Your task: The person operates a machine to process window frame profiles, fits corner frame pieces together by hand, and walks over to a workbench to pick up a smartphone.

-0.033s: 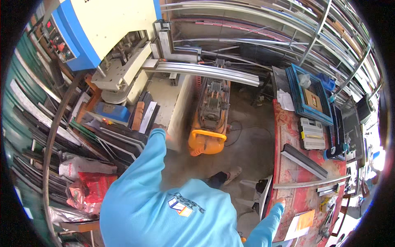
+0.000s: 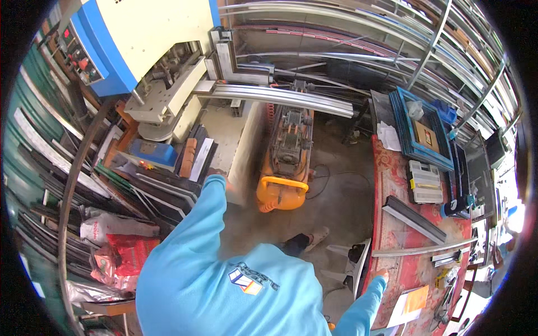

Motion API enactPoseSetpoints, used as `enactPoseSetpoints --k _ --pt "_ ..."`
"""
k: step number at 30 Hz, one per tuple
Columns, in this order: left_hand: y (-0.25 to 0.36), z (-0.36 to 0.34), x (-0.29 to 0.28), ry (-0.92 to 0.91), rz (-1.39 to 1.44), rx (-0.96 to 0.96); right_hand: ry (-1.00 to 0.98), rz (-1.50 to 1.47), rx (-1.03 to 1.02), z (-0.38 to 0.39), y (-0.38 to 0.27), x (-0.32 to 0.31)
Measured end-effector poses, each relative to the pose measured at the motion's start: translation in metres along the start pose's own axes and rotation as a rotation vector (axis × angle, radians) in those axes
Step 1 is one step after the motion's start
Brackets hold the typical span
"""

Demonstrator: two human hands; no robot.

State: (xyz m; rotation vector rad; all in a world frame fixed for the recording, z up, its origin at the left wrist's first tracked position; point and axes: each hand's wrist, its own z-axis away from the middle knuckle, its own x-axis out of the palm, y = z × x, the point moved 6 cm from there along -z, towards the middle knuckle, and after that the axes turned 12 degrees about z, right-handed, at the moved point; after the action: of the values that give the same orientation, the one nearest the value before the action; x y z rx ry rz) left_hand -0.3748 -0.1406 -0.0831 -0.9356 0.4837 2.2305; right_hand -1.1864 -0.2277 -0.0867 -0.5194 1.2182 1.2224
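Observation:
My left hand (image 2: 224, 177) shows only as a small strip of skin past the light blue sleeve (image 2: 204, 207). It is beside the near end of some dark profiles with a white face (image 2: 202, 160), next to the pale machine base; its fingers are hidden. A reddish-brown block (image 2: 188, 158) lies along those profiles. At the right, my right hand (image 2: 383, 274) is at the near left edge of the table with the red patterned cover (image 2: 395, 246). Its fingers are too small and covered to read. A curved metal strip (image 2: 424, 250) lies across the table just beyond it.
A cream and blue machine (image 2: 157, 33) stands at the far left. An orange compressor (image 2: 283, 193) sits on the floor ahead. Blue frames (image 2: 400, 120), a grey case (image 2: 426, 182) and a dark profile (image 2: 413, 219) are on the table. Red bags (image 2: 131, 255) lie at the left.

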Motion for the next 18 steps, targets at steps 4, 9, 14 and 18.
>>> enactPoseSetpoints --k 4,9,14,18 --pt "0.014 0.019 -0.01 0.053 -0.07 -0.012 0.048 0.008 -0.01 -0.004 0.004 0.009" --pt "0.004 0.026 -0.01 0.038 -0.058 -0.03 0.042 -0.023 -0.017 -0.008 0.0 0.004" --pt "-0.001 -0.008 -0.001 0.09 -0.059 -0.002 -0.069 0.252 -0.311 -0.047 0.023 0.063" --pt "-0.021 -0.019 0.012 0.129 -0.045 -0.032 -0.104 0.081 -0.418 -0.024 -0.003 0.018"
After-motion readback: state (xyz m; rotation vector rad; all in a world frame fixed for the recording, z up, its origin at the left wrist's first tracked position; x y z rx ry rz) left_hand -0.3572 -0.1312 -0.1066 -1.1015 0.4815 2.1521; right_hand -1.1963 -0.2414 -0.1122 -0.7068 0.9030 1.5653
